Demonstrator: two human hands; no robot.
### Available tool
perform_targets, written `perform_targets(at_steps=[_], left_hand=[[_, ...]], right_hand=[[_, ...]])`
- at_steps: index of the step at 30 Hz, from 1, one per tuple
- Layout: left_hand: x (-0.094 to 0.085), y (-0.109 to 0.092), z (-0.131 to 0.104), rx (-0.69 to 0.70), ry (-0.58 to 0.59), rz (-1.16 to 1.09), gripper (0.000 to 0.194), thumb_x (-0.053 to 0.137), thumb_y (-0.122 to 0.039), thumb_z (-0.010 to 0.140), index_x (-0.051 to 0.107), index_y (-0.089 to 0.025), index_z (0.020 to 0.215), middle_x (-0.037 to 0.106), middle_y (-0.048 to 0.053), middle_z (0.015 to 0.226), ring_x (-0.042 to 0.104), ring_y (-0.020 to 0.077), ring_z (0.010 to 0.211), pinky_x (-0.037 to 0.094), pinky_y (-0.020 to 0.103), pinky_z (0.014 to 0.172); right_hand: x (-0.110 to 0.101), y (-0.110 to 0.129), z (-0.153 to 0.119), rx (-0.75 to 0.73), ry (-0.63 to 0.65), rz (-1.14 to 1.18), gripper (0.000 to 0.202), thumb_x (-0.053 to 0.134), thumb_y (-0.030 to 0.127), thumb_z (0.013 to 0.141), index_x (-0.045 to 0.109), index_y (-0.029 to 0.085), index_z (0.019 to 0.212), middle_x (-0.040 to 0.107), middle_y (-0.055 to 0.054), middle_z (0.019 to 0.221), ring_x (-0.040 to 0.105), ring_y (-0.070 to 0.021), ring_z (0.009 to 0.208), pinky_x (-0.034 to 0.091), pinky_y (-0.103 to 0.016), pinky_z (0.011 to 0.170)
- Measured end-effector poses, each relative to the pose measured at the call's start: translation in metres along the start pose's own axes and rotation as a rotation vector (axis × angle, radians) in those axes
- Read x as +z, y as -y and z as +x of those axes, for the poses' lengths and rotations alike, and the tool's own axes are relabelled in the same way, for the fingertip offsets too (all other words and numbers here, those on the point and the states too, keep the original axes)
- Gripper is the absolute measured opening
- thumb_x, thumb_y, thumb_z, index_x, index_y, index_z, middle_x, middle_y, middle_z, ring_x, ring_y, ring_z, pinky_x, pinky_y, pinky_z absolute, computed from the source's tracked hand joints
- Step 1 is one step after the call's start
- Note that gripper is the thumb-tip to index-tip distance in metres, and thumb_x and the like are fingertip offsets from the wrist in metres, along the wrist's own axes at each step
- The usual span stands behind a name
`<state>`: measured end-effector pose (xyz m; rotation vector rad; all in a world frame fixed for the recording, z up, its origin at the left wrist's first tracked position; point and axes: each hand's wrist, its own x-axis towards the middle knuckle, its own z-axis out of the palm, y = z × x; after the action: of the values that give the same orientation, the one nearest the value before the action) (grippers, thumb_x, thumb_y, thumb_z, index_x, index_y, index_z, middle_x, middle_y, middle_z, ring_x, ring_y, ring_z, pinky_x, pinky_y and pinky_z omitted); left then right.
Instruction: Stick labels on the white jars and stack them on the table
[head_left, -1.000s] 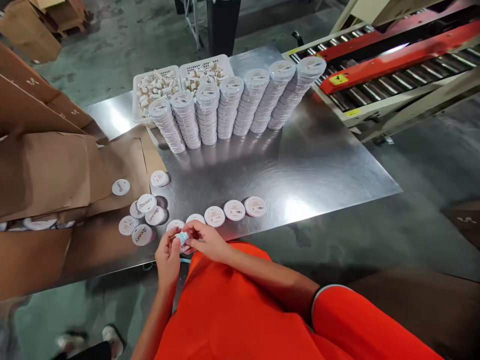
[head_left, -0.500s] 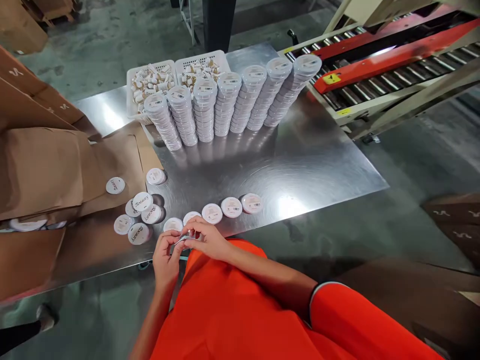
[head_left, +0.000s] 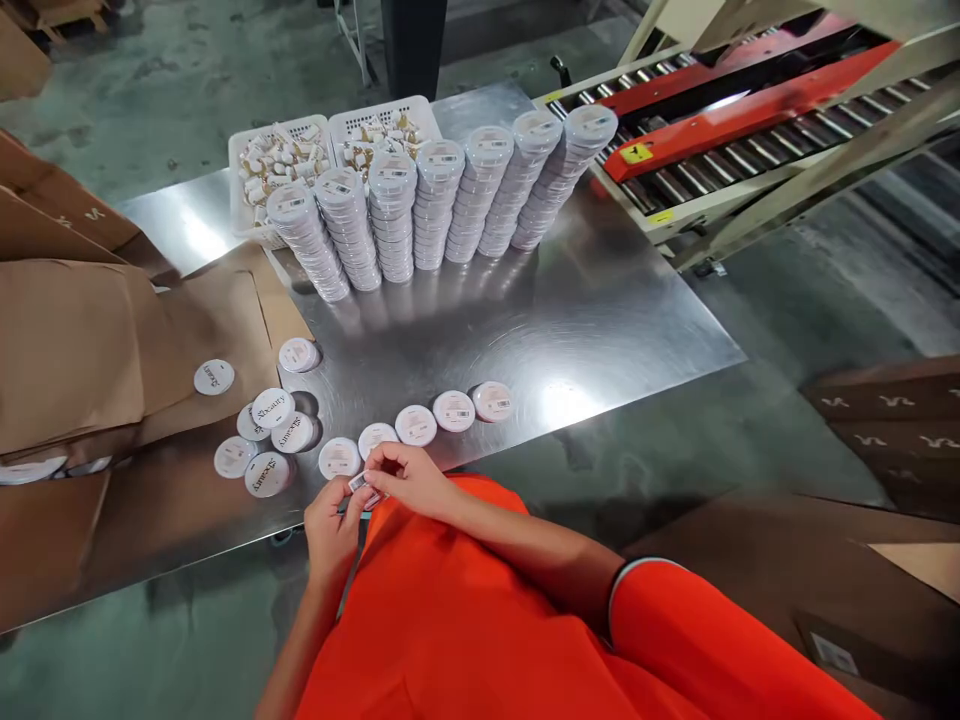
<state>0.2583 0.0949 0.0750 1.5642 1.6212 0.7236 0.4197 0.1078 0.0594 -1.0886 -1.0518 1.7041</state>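
At the table's near edge, my left hand (head_left: 332, 525) pinches a small white barcode label (head_left: 359, 481) between thumb and fingers. My right hand (head_left: 410, 482) is closed at the label's other side, its thumb and fingertips pressed together on it. Just beyond the hands, round white tins (head_left: 415, 425) lie in a slanting row with printed, barcoded faces up. To the left is a loose group of similar tins (head_left: 268, 474), some showing black lettering and a few overlapping.
Several tall stacks of round tins (head_left: 394, 215) stand across the metal table (head_left: 637, 330). Behind them, two white baskets (head_left: 238, 215) hold small white-and-tan pieces. Cardboard (head_left: 67, 340) covers the left side. A roller conveyor (head_left: 720, 160) adjoins the far right.
The label in my hands has tilted so its printed barcode now shows. Both hands stay close together at the table's edge. The whole view has shifted slightly.
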Motion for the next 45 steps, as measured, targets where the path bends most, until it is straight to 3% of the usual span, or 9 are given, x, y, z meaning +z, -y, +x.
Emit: perform_targets(at_steps=[5,8,12,15,19,24,31,40,45], left_hand=[[0.006,0.007,-0.001,-0.085,0.032,-0.126,0.031,0.064,-0.047,0.078,0.064,-0.018,0.069,0.065,0.0,0.065,0.056,0.0145,0.063,0.045,0.024,0.062],[0.012,0.01,0.0,-0.149,0.037,-0.156,0.034,0.064,-0.049,0.076,0.061,-0.018,0.065,0.061,-0.001,0.061,0.053,0.0135,0.06,0.044,0.023,0.059],[0.01,0.016,0.0,-0.175,-0.006,-0.059,0.04,0.061,-0.051,0.077,0.052,-0.019,0.054,0.047,-0.004,0.051,0.043,0.0114,0.054,0.037,0.022,0.054],[0.002,0.024,-0.002,-0.229,-0.028,-0.05,0.037,0.061,-0.051,0.076,0.059,-0.018,0.059,0.052,-0.002,0.054,0.047,0.0126,0.057,0.04,0.023,0.057],[-0.008,0.036,-0.007,-0.341,-0.072,-0.07,0.039,0.062,-0.055,0.071,0.063,-0.017,0.061,0.057,-0.001,0.057,0.049,0.014,0.059,0.04,0.023,0.057],[-0.012,0.038,-0.011,-0.388,-0.092,-0.057,0.041,0.063,-0.058,0.068,0.063,-0.018,0.06,0.057,-0.001,0.055,0.047,0.014,0.057,0.04,0.023,0.055],[-0.007,0.041,-0.015,-0.382,-0.08,-0.059,0.043,0.062,-0.059,0.07,0.063,-0.017,0.06,0.059,0.0,0.057,0.049,0.0139,0.058,0.041,0.023,0.056],[-0.009,0.047,-0.017,-0.372,-0.085,-0.085,0.042,0.064,-0.058,0.072,0.066,-0.017,0.061,0.063,0.001,0.058,0.051,0.0142,0.058,0.043,0.023,0.056],[-0.009,0.05,-0.018,-0.348,-0.072,-0.095,0.044,0.065,-0.059,0.072,0.065,-0.017,0.06,0.062,0.0,0.057,0.051,0.0134,0.056,0.043,0.022,0.054]], right_hand=[[0.003,-0.003,0.001,-0.074,-0.096,-0.137,0.019,0.066,0.037,0.084,0.062,0.019,0.077,0.055,0.0,0.077,0.052,-0.0132,0.072,0.043,-0.026,0.066],[0.0,-0.011,0.006,-0.108,-0.158,-0.19,0.016,0.067,0.034,0.083,0.065,0.019,0.075,0.057,-0.001,0.083,0.054,-0.014,0.079,0.044,-0.026,0.07],[-0.036,-0.031,0.021,-0.093,-0.381,-0.299,0.014,0.062,0.029,0.085,0.064,0.019,0.076,0.063,-0.004,0.091,0.057,-0.0162,0.087,0.045,-0.029,0.077],[-0.078,-0.052,0.033,0.134,-0.543,-0.599,0.012,0.06,0.022,0.085,0.066,0.019,0.075,0.066,-0.005,0.095,0.057,-0.0185,0.096,0.044,-0.03,0.084],[-0.11,-0.076,0.038,0.487,-0.531,-0.906,0.013,0.063,0.023,0.086,0.071,0.018,0.077,0.066,-0.007,0.106,0.054,-0.0223,0.105,0.04,-0.033,0.088],[-0.104,-0.092,0.04,0.601,-0.517,-0.974,0.018,0.061,0.029,0.09,0.075,0.021,0.081,0.063,-0.008,0.117,0.049,-0.0277,0.115,0.037,-0.038,0.091],[-0.099,-0.093,0.047,0.656,-0.477,-1.082,0.022,0.056,0.032,0.093,0.075,0.023,0.086,0.06,-0.009,0.122,0.047,-0.0292,0.118,0.036,-0.04,0.094],[-0.093,-0.097,0.041,0.51,-0.467,-1.258,0.022,0.065,0.04,0.088,0.07,0.02,0.095,0.06,-0.013,0.119,0.051,-0.0301,0.112,0.033,-0.043,0.096],[-0.098,-0.093,0.048,0.556,-0.518,-1.208,0.028,0.071,0.036,0.084,0.066,0.018,0.104,0.06,-0.015,0.119,0.054,-0.0305,0.111,0.035,-0.043,0.095]])
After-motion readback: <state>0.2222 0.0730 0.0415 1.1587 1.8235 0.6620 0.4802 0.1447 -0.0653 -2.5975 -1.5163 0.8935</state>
